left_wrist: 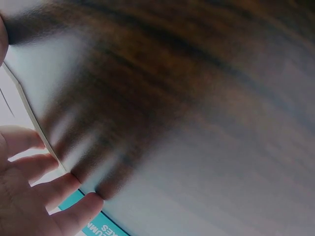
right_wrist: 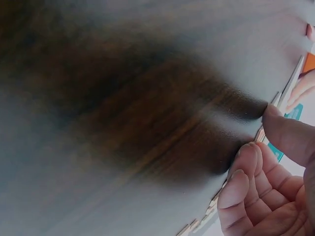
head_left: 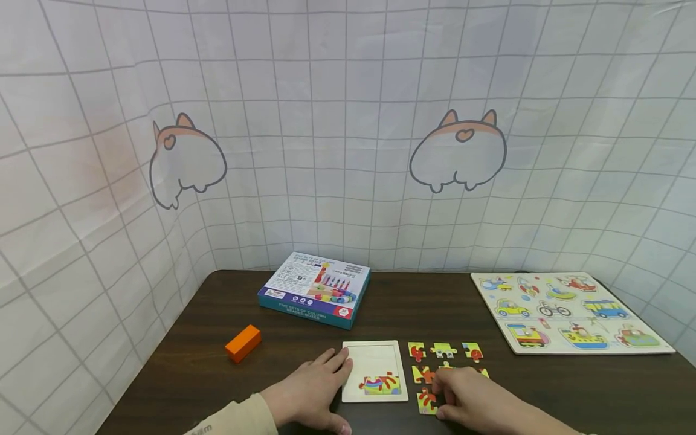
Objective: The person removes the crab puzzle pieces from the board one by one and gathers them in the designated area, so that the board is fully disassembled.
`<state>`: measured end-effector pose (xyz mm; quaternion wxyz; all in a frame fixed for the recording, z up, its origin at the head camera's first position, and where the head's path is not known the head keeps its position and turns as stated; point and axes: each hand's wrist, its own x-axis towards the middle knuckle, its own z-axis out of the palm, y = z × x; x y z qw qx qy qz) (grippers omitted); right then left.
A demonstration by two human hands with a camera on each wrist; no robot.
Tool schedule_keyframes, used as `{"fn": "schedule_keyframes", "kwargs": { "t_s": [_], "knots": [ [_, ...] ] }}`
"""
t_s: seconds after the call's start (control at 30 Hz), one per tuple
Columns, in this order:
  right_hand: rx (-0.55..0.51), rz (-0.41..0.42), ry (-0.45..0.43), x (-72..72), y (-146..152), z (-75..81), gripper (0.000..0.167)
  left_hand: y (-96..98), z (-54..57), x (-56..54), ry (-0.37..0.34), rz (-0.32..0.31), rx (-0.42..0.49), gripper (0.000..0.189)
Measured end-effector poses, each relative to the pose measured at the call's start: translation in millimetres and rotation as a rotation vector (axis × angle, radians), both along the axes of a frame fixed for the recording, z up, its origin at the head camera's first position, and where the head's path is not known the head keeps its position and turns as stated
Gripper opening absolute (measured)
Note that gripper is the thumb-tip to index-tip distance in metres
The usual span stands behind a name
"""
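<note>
My left hand rests palm down, its fingertips on the left edge of a white square puzzle tray. In the tray's lower right lie some joined, colourful jigsaw pieces. My right hand is low over the table, right of the tray. Its thumb and curled fingers pinch the right part of a yellow and red jigsaw piece flat on the table. Several other loose pieces sit in rows around it, such as a yellow one; my right hand partly covers some.
A teal and white bead box lies behind the tray. An orange block is at the left. A vehicle picture board lies at the back right of the dark wooden table. Behind hangs a white checked curtain.
</note>
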<state>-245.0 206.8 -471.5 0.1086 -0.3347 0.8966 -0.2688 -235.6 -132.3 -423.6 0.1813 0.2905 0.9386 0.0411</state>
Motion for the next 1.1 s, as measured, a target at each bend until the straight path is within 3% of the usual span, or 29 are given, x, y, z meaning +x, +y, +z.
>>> {"fn": "schedule_keyframes", "kwargs": {
  "t_s": [0.13,0.37,0.47,0.53,0.7,0.77,0.87,0.93,0.97,1.1],
  "knots": [
    [0.002,-0.011,-0.016,-0.2,-0.7,1.2,0.022,1.5,5.2,2.8,-0.002,0.02,-0.005,0.102],
    [0.021,-0.048,-0.052,18.1,-14.2,35.4,0.02,2.1,8.8,4.3,-0.001,0.041,-0.011,0.099],
    [0.015,-0.05,-0.057,21.3,-16.5,40.5,0.02,2.0,8.7,4.2,-0.001,0.042,-0.014,0.098],
    [0.015,-0.042,-0.058,18.3,-14.5,35.7,0.02,1.8,8.2,4.1,-0.003,0.041,-0.011,0.099],
    [0.02,-0.04,-0.053,-3.0,-1.6,-0.8,0.022,0.8,6.3,2.9,-0.007,0.028,-0.004,0.1],
    [0.025,-0.054,-0.059,-6.4,0.3,-7.1,0.022,-1.2,-0.6,-0.7,-0.001,0.02,0.003,0.102],
    [0.023,-0.058,-0.066,-0.2,-3.3,3.6,0.021,-1.2,-2.4,-1.3,0.005,0.014,0.001,0.103],
    [0.015,-0.05,-0.061,8.7,-8.3,18.7,0.02,-1.0,-2.6,-1.3,0.005,0.013,0.003,0.104],
    [0.016,-0.045,-0.053,11.9,-10.0,23.9,0.019,0.8,3.1,1.8,0.006,0.016,-0.006,0.102],
    [0.005,-0.034,-0.058,18.1,-13.2,36.1,0.019,2.1,9.3,5.7,0.01,0.029,-0.011,0.1]
  ]
}}
